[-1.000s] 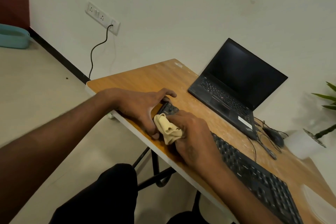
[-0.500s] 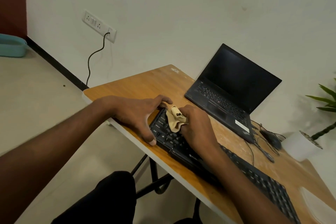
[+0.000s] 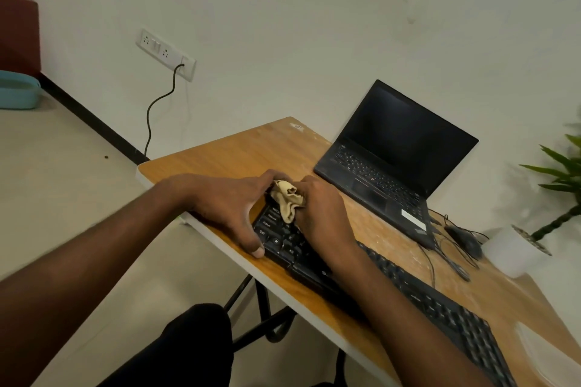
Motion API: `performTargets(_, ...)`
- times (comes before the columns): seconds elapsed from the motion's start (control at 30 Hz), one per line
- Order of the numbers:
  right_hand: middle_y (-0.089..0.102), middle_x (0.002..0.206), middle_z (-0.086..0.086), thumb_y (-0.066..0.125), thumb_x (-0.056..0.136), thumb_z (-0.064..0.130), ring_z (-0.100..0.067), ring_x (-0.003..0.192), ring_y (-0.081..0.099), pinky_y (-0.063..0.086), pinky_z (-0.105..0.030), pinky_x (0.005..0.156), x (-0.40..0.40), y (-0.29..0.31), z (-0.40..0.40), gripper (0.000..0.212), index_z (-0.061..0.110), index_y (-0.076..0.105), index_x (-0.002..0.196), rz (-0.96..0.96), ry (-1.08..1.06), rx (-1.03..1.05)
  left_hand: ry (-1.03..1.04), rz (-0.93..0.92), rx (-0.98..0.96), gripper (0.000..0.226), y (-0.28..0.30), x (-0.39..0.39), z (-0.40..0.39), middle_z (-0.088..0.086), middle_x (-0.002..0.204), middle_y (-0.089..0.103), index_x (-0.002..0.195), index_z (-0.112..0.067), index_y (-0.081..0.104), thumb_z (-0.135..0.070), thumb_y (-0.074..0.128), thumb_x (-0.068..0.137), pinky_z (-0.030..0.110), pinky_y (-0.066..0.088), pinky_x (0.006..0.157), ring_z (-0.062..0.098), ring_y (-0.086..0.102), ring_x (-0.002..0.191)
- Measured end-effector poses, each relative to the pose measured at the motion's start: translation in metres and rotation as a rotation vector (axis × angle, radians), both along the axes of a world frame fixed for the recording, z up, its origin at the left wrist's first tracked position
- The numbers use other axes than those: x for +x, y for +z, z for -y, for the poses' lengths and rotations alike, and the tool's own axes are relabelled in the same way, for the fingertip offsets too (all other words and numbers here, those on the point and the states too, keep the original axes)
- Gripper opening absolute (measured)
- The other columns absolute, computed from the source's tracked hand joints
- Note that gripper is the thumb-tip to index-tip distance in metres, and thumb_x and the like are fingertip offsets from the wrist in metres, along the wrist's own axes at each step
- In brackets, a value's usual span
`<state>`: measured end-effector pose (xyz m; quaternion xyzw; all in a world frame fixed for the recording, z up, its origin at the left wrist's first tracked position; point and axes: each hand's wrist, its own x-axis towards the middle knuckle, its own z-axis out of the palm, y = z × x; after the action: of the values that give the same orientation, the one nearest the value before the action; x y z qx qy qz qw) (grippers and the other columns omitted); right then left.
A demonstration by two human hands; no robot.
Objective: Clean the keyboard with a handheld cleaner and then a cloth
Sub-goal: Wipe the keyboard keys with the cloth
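A long black computer keyboard (image 3: 408, 289) is laid along the near edge of a worn wooden surface (image 3: 239, 151). Its left end is braced by the left hand (image 3: 229, 207), whose fingers are spread and curled around the corner, with the thumb pressed at the near edge beside the Ctrl key. A crumpled beige cloth (image 3: 287, 198) is bunched in the right hand (image 3: 323, 214), the fingers being closed around it, and it is pressed onto the upper left keys, just beside the left hand's fingertips. Farther back on the surface, an open black laptop (image 3: 390, 160) with a dark screen is set, well apart from the hands. To its right a dark mouse (image 3: 465, 239) with tangled cables is seen, and beyond it what appears to be a white plant pot (image 3: 509, 251), blurred at the frame's edge.
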<state>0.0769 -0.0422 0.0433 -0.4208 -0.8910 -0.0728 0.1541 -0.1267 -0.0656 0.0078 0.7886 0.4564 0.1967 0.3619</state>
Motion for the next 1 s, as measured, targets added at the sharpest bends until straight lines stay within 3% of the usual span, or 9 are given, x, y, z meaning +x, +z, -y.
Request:
performTargets(0.2,0.064,0.103,0.006,0.067,0.089,0.013,-0.013,0.094,0.053,0.050,-0.033,0.077,0.001,0.006,0.033,0.036,0.029,0.070,0.121,-0.013,0.078,-0.081,0.002,-0.006,0.012,0.128,-0.002,-0.001,-0.001,-0.013,0.155,0.035,0.157,-0.050,0.001,-0.036,0.097,0.073,0.021,0.038,0.110,0.008,0.040,0.141)
performTargets(0.37,0.065,0.106,0.010,0.070,0.090,0.017,-0.009,0.097,0.053,0.048,-0.026,0.078,0.014,0.002,0.074,0.031,0.030,0.072,0.118,-0.005,0.211,-0.134,-0.007,-0.025,0.040,0.134,-0.003,0.001,0.000,-0.010,0.161,0.033,0.156,-0.050,0.003,-0.045,0.099,0.062,0.034,0.033,0.123,0.009,0.034,0.148)
performTargets(0.47,0.064,0.101,0.010,0.070,0.091,0.024,-0.008,0.091,0.052,0.048,-0.027,0.074,0.022,0.002,0.053,0.024,0.030,0.072,0.114,-0.001,0.145,-0.093,0.004,-0.023,0.026,0.129,-0.002,0.000,0.001,-0.013,0.158,0.033,0.155,-0.053,0.005,-0.043,0.098,0.067,0.033,0.038,0.120,0.009,0.037,0.145)
performTargets(0.7,0.061,0.084,0.005,0.067,0.088,0.011,-0.013,0.076,0.053,0.045,-0.029,0.061,0.026,0.001,-0.010,0.020,0.024,0.077,0.100,-0.008,-0.115,0.015,-0.013,-0.020,0.004,0.125,-0.001,-0.002,-0.001,-0.016,0.151,0.036,0.152,-0.055,0.006,-0.039,0.098,0.070,0.025,0.047,0.112,0.002,0.044,0.136)
performTargets(0.83,0.063,0.095,0.007,0.067,0.088,0.010,-0.012,0.090,0.054,0.051,-0.033,0.074,0.029,0.003,0.016,0.030,0.028,0.075,0.111,-0.015,-0.055,-0.042,-0.008,-0.016,0.005,0.126,0.000,-0.002,0.000,-0.015,0.152,0.036,0.154,-0.055,0.006,-0.038,0.099,0.070,0.029,0.047,0.114,0.005,0.045,0.137)
performTargets(1.0,0.068,0.111,0.013,0.072,0.087,0.010,-0.007,0.101,0.053,0.049,-0.026,0.083,0.049,0.004,0.078,0.040,0.029,0.071,0.121,-0.053,0.088,-0.175,0.007,-0.004,0.011,0.124,-0.001,0.000,0.001,-0.011,0.157,0.031,0.154,-0.051,0.008,-0.039,0.098,0.070,0.032,0.041,0.119,0.010,0.036,0.144)
